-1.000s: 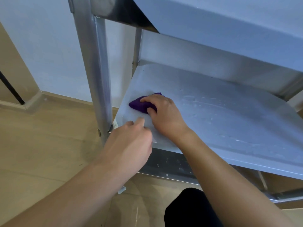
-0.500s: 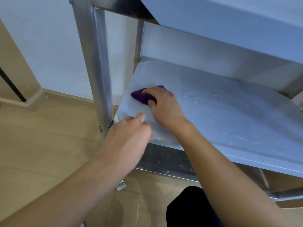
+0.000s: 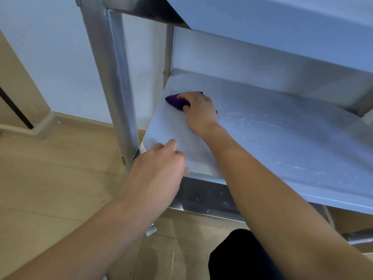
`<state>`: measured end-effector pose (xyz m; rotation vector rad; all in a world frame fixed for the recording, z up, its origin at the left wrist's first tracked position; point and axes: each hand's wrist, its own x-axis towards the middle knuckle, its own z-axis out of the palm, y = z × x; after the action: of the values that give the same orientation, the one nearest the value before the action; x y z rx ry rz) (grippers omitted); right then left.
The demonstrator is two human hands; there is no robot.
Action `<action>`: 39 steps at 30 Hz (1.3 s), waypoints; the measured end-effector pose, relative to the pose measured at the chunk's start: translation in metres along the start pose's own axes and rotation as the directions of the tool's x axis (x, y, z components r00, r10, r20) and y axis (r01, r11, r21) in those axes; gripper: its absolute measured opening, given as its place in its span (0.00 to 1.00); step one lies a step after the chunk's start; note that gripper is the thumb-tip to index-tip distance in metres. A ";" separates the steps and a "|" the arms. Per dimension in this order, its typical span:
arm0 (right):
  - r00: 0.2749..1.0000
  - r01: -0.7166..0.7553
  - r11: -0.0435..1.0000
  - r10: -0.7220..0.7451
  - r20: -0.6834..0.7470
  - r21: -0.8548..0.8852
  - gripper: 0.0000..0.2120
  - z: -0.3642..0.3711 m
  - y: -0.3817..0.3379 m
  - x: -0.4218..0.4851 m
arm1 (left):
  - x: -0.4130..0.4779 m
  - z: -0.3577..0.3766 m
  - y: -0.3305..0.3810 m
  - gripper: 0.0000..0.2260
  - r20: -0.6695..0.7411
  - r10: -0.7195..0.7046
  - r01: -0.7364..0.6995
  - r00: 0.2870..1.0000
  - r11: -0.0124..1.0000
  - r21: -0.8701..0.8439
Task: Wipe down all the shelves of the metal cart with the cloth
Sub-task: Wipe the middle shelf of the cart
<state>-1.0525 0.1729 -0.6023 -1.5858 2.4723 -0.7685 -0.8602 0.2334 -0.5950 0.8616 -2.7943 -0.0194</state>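
Note:
A purple cloth [image 3: 175,101] is bunched on the lower shelf [image 3: 282,142] of the metal cart, near the shelf's left rear part. My right hand [image 3: 199,112] presses down on the cloth, fingers curled over it; most of the cloth is hidden beneath the hand. My left hand [image 3: 159,168] rests over the shelf's front left corner, fingers curled around the front edge. Wet streaks and droplets show on the shelf to the right of the cloth.
The cart's front left post [image 3: 113,81] rises just left of the shelf. The shelf above [image 3: 282,19] overhangs closely. A pale wall [image 3: 50,57], a skirting board and a wooden floor [image 3: 50,178] lie to the left. My dark-clothed knee [image 3: 240,257] is below.
My right hand has slid the cloth away from me, deeper toward the shelf's back left corner. My left hand stays at the front corner.

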 end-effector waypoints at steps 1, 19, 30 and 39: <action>1.000 0.027 1.000 -0.027 -0.003 -0.004 0.20 0.003 -0.003 -0.009 | 0.000 0.000 0.000 0.11 0.002 0.000 0.000 1.000 1.000 0.000; 0.996 -0.084 0.995 0.085 -0.005 0.053 0.21 0.008 0.005 0.054 | 0.000 -0.003 0.003 0.10 0.051 -0.013 0.013 0.999 1.000 -0.010; 0.994 0.098 0.995 -0.098 -0.048 0.002 0.18 -0.017 -0.004 -0.128 | -0.001 0.001 0.005 0.12 -0.028 -0.032 0.031 0.999 0.999 -0.039; 0.992 0.014 0.999 -0.018 -0.127 -0.029 0.17 -0.026 0.022 -0.136 | 0.004 -0.002 0.015 0.09 0.001 -0.052 0.052 0.999 0.996 -0.074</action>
<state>-1.0187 0.3089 -0.6141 -1.6161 2.5718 -0.8666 -0.8709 0.2436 -0.5912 0.9156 -2.7506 -0.1297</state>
